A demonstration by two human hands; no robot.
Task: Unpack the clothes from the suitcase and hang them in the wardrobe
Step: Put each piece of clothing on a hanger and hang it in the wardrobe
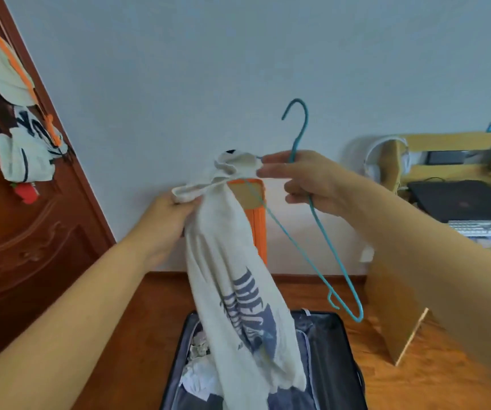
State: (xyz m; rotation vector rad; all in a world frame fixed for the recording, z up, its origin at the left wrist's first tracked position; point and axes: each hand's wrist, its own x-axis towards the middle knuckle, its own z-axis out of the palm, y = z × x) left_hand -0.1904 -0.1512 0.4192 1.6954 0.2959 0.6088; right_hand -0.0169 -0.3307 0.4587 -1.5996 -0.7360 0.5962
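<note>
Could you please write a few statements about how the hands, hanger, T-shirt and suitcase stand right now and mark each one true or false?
1. The right hand holds the blue hanger. True.
2. The left hand is empty. False: it grips the white T-shirt near its collar.
3. The suitcase on the floor is closed. False: it lies open with clothes inside.
4. One end of the hanger is tucked into the T-shirt's neck. True.
5. The hanger is orange. False: it is blue.
</note>
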